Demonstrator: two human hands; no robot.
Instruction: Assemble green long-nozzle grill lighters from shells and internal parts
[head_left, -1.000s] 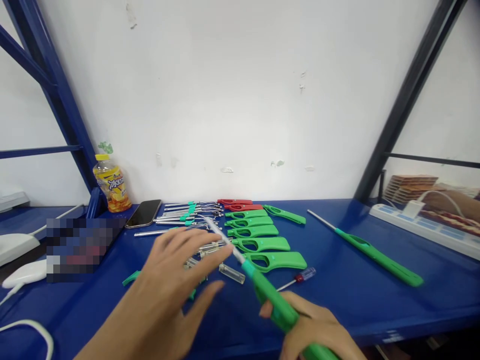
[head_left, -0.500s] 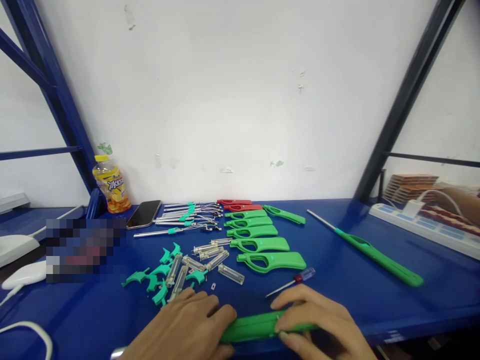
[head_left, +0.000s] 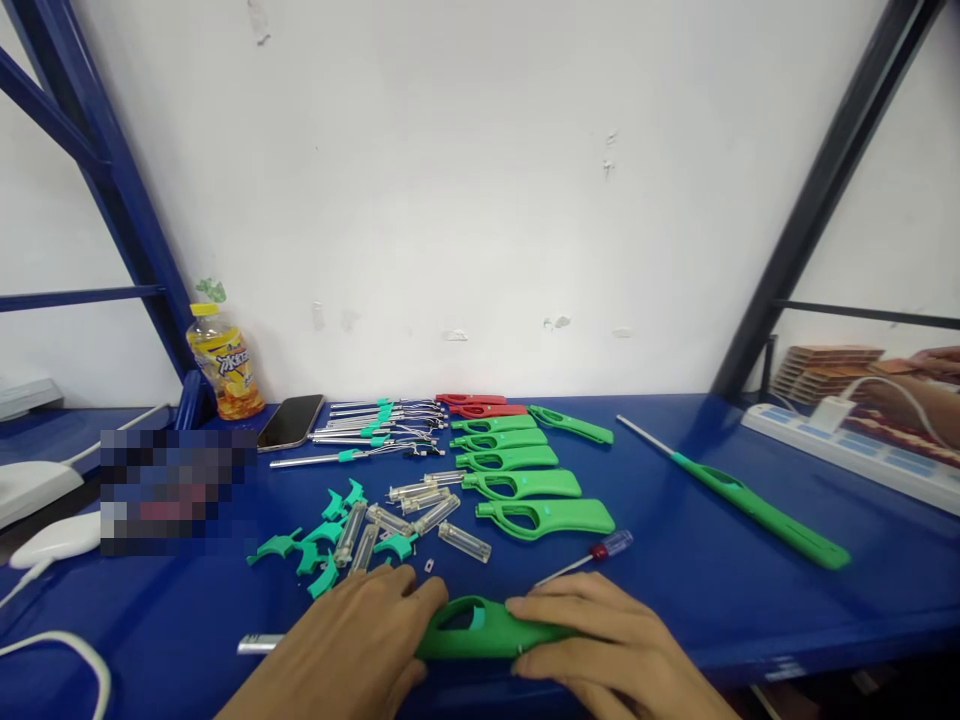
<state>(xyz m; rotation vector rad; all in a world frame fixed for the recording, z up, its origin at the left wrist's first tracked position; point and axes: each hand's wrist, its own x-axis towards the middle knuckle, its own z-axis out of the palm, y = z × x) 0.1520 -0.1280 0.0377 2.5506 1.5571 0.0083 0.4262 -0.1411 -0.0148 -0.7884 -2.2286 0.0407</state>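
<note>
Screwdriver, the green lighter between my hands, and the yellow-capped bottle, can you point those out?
Screwdriver (head_left: pixel 598 551): head view, on the red part of its handle.
Green lighter (head_left: pixel 492 638): head view, on its body.
Yellow-capped bottle (head_left: pixel 226 364): head view, on its label.

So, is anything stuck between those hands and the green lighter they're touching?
Nothing visible: the left hand and right hand are both on the lighter. The screwdriver lies just beyond the right hand, not between.
</note>
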